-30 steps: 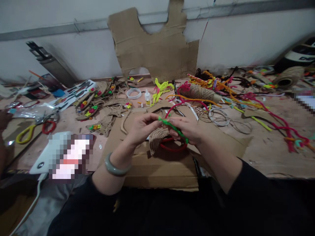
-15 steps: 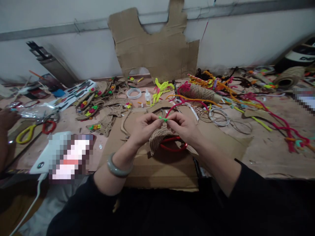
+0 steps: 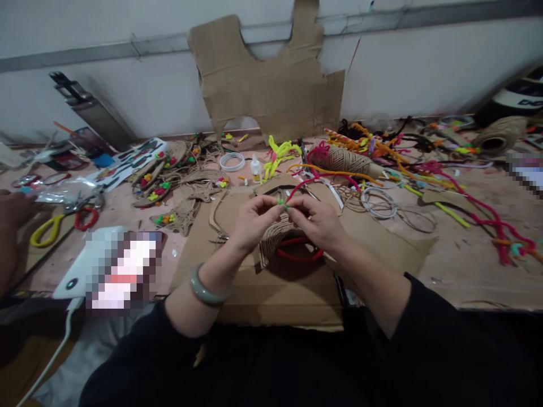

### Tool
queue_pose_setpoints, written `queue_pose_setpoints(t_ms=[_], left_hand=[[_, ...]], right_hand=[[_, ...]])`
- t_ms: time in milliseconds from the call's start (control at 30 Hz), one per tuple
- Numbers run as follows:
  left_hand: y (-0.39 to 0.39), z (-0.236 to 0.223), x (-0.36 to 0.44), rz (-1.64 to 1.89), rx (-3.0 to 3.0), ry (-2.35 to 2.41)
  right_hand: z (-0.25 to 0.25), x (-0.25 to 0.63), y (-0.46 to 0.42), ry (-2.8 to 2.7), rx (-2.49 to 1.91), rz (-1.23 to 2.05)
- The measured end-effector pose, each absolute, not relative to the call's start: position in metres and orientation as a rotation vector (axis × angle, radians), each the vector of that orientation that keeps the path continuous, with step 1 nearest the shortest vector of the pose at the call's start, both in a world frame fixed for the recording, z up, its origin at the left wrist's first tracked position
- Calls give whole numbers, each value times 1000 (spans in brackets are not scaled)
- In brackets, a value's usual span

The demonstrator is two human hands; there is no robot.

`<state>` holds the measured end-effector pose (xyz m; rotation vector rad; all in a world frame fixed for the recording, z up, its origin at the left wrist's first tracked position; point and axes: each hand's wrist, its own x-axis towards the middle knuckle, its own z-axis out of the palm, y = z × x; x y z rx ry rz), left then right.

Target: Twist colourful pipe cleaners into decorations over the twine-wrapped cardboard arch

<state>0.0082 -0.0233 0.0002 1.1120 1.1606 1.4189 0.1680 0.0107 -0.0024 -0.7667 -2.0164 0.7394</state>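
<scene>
My left hand (image 3: 253, 221) and my right hand (image 3: 317, 220) meet fingertip to fingertip above a cardboard sheet (image 3: 275, 282). Both pinch a small green pipe cleaner piece (image 3: 282, 202), now bunched into a tiny knot between the fingers. Under my hands lies a jute-wrapped piece (image 3: 275, 237) with a red ring (image 3: 299, 254). A grey-green bangle (image 3: 206, 289) is on my left wrist.
Yellow and red scissors (image 3: 59, 225) lie at the left, near another person's hand (image 3: 11, 209). A glue bottle (image 3: 254, 167), white rings (image 3: 231, 161), a jute spool (image 3: 341, 159) and several coloured pipe cleaners (image 3: 441, 175) litter the table. A cut cardboard panel (image 3: 267, 79) leans on the wall.
The long green pipe cleaner that stretched across my right hand has been gathered into a small knot between both sets of fingertips. My hands have drawn closer together.
</scene>
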Motion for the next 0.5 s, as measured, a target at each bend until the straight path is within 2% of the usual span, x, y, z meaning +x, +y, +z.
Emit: queue_pose_setpoints(t_ms=[267, 500], left_hand=[[-25, 2, 6, 1345, 1225, 1153], [-27, 2, 4, 1381, 1407, 1182]], right_hand=[[3, 168, 4, -1947, -860, 808], [6, 160, -2, -1594, -894, 1373]])
